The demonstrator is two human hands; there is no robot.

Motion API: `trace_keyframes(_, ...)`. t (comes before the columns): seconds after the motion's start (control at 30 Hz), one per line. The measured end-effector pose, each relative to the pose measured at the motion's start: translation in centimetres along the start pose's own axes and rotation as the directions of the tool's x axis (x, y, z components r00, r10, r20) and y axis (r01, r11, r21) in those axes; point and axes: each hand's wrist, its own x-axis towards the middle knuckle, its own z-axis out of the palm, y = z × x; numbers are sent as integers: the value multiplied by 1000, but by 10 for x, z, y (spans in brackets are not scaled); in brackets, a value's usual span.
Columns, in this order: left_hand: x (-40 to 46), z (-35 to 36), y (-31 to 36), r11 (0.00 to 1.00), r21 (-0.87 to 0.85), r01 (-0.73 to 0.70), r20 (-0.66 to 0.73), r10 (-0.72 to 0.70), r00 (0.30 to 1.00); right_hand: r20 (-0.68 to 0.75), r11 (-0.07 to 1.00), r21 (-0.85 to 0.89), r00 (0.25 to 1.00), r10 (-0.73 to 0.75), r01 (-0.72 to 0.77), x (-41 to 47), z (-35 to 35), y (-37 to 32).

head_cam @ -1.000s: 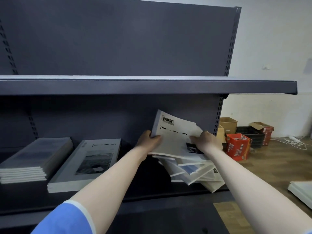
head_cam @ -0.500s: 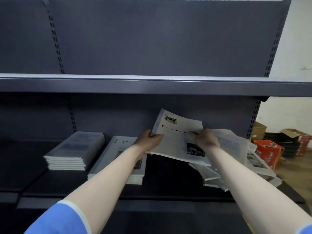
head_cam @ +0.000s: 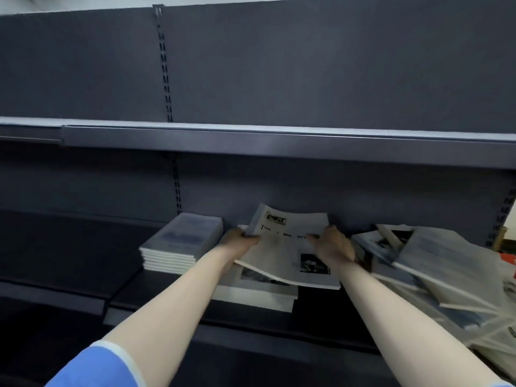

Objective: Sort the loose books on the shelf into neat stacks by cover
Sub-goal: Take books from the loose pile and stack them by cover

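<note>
Your left hand (head_cam: 242, 243) curls around the left edge of the white book (head_cam: 290, 247), thumb on the cover; your right hand (head_cam: 333, 247) grips its right side, fingers bent over the cover. The book tilts up toward the back panel, long axis running away from you, held between both hands above the matching stack (head_cam: 259, 291), right of the grey-covered stack (head_cam: 181, 244) and left of the loose pile (head_cam: 435, 272) on the shelf (head_cam: 251, 322)

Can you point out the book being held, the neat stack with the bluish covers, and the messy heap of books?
held book (head_cam: 290, 247): head view, middle of its white cover.
bluish stack (head_cam: 184, 238): head view, top cover.
messy heap (head_cam: 446, 263): head view, uppermost grey cover.
</note>
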Motion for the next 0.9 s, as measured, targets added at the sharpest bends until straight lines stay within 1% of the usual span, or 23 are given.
trace_keyframes(0.13, 2, -11, -28, 999, 18, 42, -13, -42, 999, 27, 1000, -27, 1000, 5, -4, -6, 28, -10)
trace_keyframes(0.4, 5, -27, -70, 996, -28, 87, -46, -89, 995, 67, 996, -90, 997, 25, -19, -11, 74, -24)
trace_keyframes(0.43, 5, -28, -74, 996, -13, 89, -57, -90, 994, 70, 994, -103, 997, 28, -20, -12, 79, -24)
trace_keyframes(0.57, 7, -27, -86, 970, 225, 90, -164, -54, 985, 38, 985, -170, 999, 20, -13, -10, 95, -27)
trace_keyframes(0.7, 15, -21, -93, 911, 395, 121, -241, -24, 970, 1, 949, -316, 1000, 6, -5, -4, 103, -30)
trace_keyframes(0.77, 19, -18, -96, 891, 437, 124, -234, -21, 972, -10, 927, -375, 1000, 1, -5, -2, 107, -29)
trace_keyframes(0.83, 22, -15, -99, 896, 433, 99, -211, -6, 978, -26, 906, -422, 1000, -12, 0, -1, 111, -28)
trace_keyframes(0.9, 26, -14, -101, 896, 440, 66, -191, 21, 981, -41, 903, -430, 999, -5, -13, 3, 113, -27)
